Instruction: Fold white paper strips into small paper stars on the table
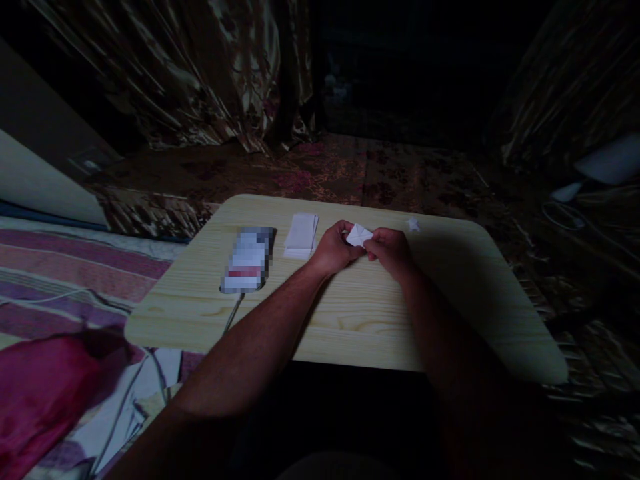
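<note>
A small piece of folded white paper (359,235) with crease lines across its face is held between both hands, above the middle of the wooden table (360,320). My left hand (336,248) grips its left side, fingers curled round the edge. On the right side, my right hand (393,250) pinches the paper's corner between thumb and fingers. Left of my hands lies a stack of white paper sheets (301,235). A small white folded paper star (413,225) rests near the table's far edge, beyond my right hand.
A phone (247,259) with a blurred-out screen lies at the table's left, a cable (233,313) running from its lower end. To the left is a striped bedcover (125,267) with a magenta cloth (45,393). Patterned curtains (240,67) hang behind; a white lamp-like object (610,160) stands right.
</note>
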Demonstrator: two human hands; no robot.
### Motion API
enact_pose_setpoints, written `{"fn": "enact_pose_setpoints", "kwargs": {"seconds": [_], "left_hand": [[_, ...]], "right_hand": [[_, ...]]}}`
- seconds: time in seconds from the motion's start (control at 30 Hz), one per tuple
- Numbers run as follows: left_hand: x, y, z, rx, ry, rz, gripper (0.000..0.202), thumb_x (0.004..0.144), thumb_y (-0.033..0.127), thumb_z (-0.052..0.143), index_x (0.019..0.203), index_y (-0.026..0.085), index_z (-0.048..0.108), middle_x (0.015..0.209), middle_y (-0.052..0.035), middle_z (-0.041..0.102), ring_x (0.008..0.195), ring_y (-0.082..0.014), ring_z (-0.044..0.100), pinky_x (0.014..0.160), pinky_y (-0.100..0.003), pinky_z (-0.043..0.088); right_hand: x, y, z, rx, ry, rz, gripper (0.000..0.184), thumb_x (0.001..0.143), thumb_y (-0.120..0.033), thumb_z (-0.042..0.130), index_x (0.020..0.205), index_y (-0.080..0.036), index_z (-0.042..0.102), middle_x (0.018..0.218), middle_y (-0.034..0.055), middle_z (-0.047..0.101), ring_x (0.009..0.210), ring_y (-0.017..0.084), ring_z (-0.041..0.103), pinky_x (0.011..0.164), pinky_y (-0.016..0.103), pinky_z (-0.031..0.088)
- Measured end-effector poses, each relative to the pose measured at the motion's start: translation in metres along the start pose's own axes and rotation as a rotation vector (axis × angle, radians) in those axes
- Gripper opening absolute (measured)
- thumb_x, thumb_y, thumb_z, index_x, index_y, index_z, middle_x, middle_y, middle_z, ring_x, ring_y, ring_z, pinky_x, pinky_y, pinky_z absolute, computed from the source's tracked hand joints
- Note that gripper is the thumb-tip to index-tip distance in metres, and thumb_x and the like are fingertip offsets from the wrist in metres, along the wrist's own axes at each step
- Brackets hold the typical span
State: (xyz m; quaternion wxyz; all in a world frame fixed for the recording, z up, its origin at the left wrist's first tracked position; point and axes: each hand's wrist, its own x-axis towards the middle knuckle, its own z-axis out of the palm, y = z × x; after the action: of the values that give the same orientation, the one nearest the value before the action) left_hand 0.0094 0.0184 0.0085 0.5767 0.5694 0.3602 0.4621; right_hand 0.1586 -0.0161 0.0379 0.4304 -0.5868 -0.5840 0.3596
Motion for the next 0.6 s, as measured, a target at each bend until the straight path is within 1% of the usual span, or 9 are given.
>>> {"fn": "enact_pose_setpoints", "kwargs": {"seconds": [0.2, 0.4, 0.6], "left_hand": [[-0.0005, -0.0012, -0.0002, 0.004, -0.027, 0.006, 0.047, 0.055, 0.015, 0.077, 0.094, 0.016, 0.051, 0.08, -0.0002, 0.067, 0.064, -0.0094, 0.058, 0.059, -0.019, 0.042], [-0.0009, 0.0008, -0.0001, -0.002, -0.019, 0.016, 0.049, 0.053, 0.015, 0.079, 0.094, 0.016, 0.052, 0.08, -0.0001, 0.067, 0.065, -0.0097, 0.059, 0.061, -0.02, 0.042], [-0.0009, 0.001, -0.0003, 0.01, -0.034, 0.01, 0.049, 0.054, 0.014, 0.078, 0.095, 0.017, 0.051, 0.08, -0.0003, 0.066, 0.065, -0.0096, 0.058, 0.06, -0.02, 0.041]], "right_hand": [[0.0006, 0.0013, 0.0013, 0.003, 0.016, -0.014, 0.009, 0.064, -0.026, 0.06, 0.06, -0.019, 0.055, 0.045, -0.0038, 0.054, 0.043, 0.01, 0.045, 0.045, 0.023, 0.033], [0.0015, 0.0025, 0.0006, -0.037, 0.009, -0.02, 0.01, 0.065, -0.026, 0.06, 0.059, -0.019, 0.055, 0.045, -0.0041, 0.053, 0.043, 0.01, 0.044, 0.045, 0.024, 0.032], [0.0015, 0.0051, 0.0022, -0.043, 0.047, -0.054, 0.011, 0.065, -0.026, 0.06, 0.058, -0.019, 0.054, 0.044, -0.0049, 0.051, 0.042, 0.01, 0.041, 0.044, 0.024, 0.03]]}}
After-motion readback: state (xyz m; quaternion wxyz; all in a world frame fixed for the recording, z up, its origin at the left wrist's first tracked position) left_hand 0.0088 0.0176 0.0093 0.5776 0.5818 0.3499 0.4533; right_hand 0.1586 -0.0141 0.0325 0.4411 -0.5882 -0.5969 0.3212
